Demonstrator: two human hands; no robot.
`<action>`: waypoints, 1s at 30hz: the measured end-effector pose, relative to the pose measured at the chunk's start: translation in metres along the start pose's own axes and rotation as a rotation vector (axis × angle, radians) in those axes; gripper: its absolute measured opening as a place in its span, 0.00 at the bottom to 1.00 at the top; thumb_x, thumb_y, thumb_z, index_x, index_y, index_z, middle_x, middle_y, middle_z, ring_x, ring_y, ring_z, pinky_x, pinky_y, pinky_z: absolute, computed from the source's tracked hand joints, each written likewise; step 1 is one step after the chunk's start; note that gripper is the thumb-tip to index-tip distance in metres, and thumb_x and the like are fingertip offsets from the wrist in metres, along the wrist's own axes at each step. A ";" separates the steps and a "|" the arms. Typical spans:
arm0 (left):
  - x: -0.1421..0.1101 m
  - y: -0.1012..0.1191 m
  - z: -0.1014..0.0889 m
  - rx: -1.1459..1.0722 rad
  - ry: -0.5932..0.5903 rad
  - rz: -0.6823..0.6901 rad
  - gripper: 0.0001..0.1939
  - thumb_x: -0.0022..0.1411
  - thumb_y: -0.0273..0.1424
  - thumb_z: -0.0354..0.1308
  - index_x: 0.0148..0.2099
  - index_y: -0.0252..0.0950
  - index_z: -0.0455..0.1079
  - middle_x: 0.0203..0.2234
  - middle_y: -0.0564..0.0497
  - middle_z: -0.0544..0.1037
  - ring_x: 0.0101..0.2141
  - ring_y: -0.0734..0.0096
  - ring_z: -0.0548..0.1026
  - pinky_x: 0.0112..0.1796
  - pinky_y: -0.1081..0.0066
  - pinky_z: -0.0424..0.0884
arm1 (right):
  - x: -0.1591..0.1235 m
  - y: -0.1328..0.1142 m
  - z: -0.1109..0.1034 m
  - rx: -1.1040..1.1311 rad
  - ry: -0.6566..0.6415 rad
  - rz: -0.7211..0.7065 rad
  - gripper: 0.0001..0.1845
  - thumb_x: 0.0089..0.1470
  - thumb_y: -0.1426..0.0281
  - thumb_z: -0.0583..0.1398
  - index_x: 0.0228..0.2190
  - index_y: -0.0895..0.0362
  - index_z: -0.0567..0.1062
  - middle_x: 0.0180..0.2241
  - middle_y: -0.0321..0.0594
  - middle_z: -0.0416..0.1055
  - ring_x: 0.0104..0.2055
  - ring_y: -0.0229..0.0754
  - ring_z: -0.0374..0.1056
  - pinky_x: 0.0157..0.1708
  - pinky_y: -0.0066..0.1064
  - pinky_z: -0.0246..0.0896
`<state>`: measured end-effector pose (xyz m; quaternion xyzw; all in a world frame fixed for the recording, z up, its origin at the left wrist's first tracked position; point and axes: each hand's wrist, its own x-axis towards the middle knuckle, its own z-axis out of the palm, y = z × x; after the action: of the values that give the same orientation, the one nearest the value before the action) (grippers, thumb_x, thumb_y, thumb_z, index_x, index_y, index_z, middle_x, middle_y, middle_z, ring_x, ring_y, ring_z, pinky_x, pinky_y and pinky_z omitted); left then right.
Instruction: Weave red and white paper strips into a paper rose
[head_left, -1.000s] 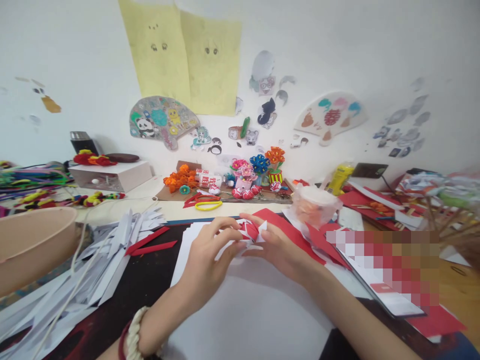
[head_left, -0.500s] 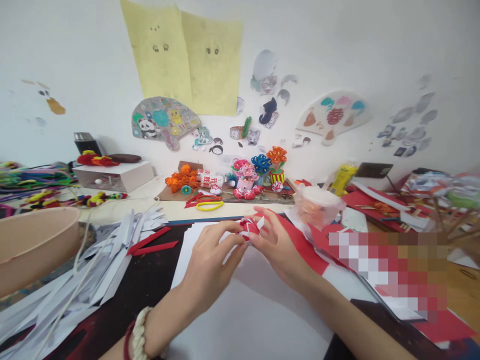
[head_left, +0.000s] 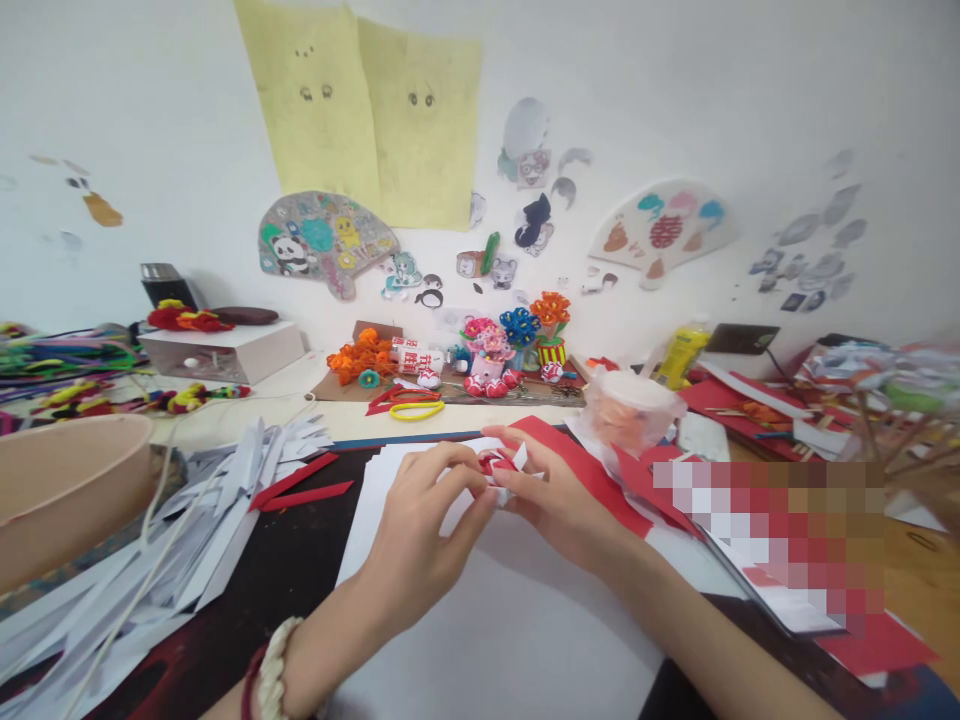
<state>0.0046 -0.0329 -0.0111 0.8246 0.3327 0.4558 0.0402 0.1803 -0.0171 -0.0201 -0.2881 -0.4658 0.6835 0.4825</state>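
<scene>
Nearest, the left wrist wears a cream braided bracelet (head_left: 274, 665) and a dark red band. White sheets (head_left: 510, 630) lie under both hands, on the dark surface (head_left: 296, 565). The small red and white folded paper piece (head_left: 498, 466) is over the far part of these sheets, between the fingertips. The left hand (head_left: 420, 520) pinches it from its left side, the thumb and bent fingers close together. The right hand (head_left: 566, 500) holds it from the right, the thumb across its near side and other fingers behind. One white pointed flap of the piece is directed up and to the right; its body looks compact and the fingers cover much, so I cannot tell its long axis. I see no writing on it.

On the left are many white paper strips (head_left: 225, 520), two red strips (head_left: 304, 490) and a beige basin (head_left: 67, 490). Right of the hands lies red paper (head_left: 592, 475), and beyond it a white-lidded tub (head_left: 637, 400) in clear plastic.

Farther, a white container (head_left: 412, 357) carries red Chinese characters, too small to read surely. It stands near orange, pink and blue handmade flowers (head_left: 487, 335). The label of the yellow bottle (head_left: 681, 355) is not readable. On the wall, the right fan (head_left: 660, 235) shows a red character like "囍".
</scene>
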 end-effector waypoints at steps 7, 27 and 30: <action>0.005 0.008 -0.005 -0.114 0.010 -0.123 0.08 0.66 0.25 0.52 0.32 0.37 0.67 0.35 0.50 0.70 0.36 0.69 0.70 0.37 0.71 0.67 | 0.002 -0.001 -0.003 -0.010 -0.058 0.002 0.29 0.49 0.64 0.69 0.52 0.50 0.70 0.34 0.34 0.71 0.37 0.38 0.71 0.44 0.39 0.68; 0.007 0.003 -0.004 -0.232 0.043 -0.188 0.08 0.65 0.26 0.55 0.31 0.37 0.68 0.31 0.52 0.76 0.34 0.71 0.74 0.37 0.73 0.68 | 0.002 -0.001 -0.007 -0.040 -0.064 0.035 0.25 0.50 0.65 0.69 0.49 0.50 0.71 0.40 0.37 0.73 0.39 0.39 0.72 0.42 0.35 0.68; 0.006 0.003 -0.003 -0.226 0.056 -0.181 0.07 0.65 0.26 0.56 0.32 0.36 0.68 0.31 0.52 0.75 0.34 0.72 0.73 0.37 0.73 0.68 | 0.002 -0.002 -0.006 -0.054 -0.063 0.017 0.27 0.46 0.67 0.71 0.48 0.51 0.70 0.39 0.36 0.74 0.37 0.37 0.71 0.40 0.32 0.68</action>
<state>0.0060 -0.0323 -0.0045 0.7684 0.3533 0.5076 0.1644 0.1849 -0.0130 -0.0208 -0.2834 -0.4964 0.6837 0.4537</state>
